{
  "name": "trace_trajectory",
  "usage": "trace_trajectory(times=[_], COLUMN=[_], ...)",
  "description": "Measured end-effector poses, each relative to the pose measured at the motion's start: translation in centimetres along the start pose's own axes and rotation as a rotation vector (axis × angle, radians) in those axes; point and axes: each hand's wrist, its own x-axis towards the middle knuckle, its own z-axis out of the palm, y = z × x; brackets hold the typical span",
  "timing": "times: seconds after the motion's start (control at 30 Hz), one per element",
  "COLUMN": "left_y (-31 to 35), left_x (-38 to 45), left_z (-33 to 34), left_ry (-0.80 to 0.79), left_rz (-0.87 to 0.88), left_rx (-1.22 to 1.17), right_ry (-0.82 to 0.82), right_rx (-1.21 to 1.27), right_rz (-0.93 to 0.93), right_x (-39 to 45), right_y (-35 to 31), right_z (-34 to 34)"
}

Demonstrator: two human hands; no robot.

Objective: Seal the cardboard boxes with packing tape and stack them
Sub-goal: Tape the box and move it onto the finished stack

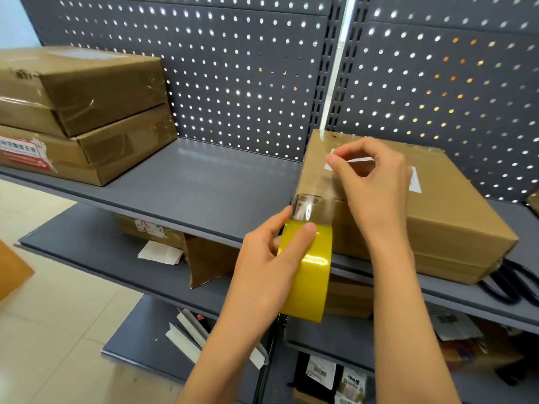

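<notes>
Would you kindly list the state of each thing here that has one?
Tape roll: held by left hand, strip pulled out.
Tape strip: stretched onto right box, end pinched by right hand.
Right box: closed.
Left boxes: taped, stacked.

We're facing a dark grey pegboard back wall [239, 71], and light is winking through its holes, white mostly, a few amber on the right. A slotted upright [328, 83] splits the two panels, with a bright strip [339, 53] beside it, possibly a light tube. We see grey metal shelves: the top shelf [204, 182], a lower shelf [96, 243], another below [140, 339]. Pale glossy floor tiles [58, 316] sit left, and a light wall [14, 18] in the corner.
</notes>
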Motion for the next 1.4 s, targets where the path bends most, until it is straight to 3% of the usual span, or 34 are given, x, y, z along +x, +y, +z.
trace_trajectory(times=[1.03,1.3,1.4], left_y=[-0.4,-0.4,-0.4], left_x=[1.0,1.4,1.4], left_z=[0.4,0.3,0.5], left_ry=[-0.007,-0.043,-0.027], left_rz=[-0.012,0.001,-0.023], left_rx=[0.08,0.102,0.095], right_ry=[-0.045,-0.015,0.015], right_rx=[-0.318,-0.459,-0.294], right_rz=[0.174,0.094,0.01], right_x=[-0.1,0.0,0.0], right_y=[0.0,0.1,0.0], right_z=[1.4,1.3,0.8])
